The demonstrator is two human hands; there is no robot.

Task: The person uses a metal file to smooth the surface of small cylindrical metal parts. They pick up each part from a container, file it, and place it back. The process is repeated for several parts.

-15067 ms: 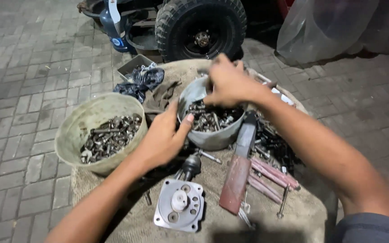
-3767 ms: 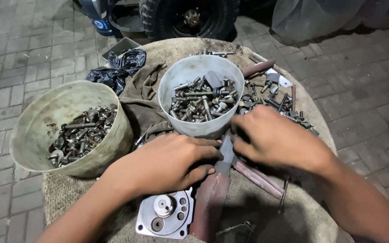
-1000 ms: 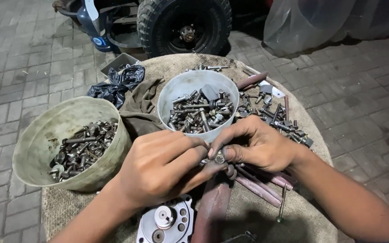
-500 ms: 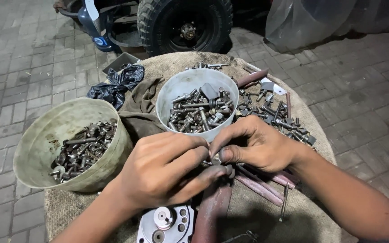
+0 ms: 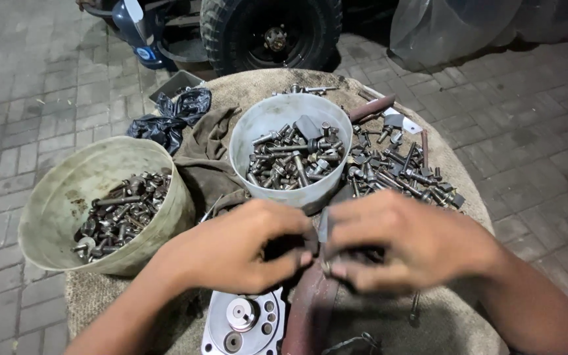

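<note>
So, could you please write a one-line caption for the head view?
Both hands, left hand and right hand, pinch a small metal part before a white bowl of bolts.

One head-worn camera looks steeply down, close over the round table point(image 5: 428, 315), facing the tyre point(image 5: 271, 33) beyond.

Dull metal, worn plastic, coarse cloth

Greasy steel bolts point(image 5: 295, 160) are held in a matt white plastic bowl point(image 5: 258, 125); the table point(image 5: 258, 85) is covered in rough burlap, beside a smudged olive plastic tub point(image 5: 67, 190).
</note>
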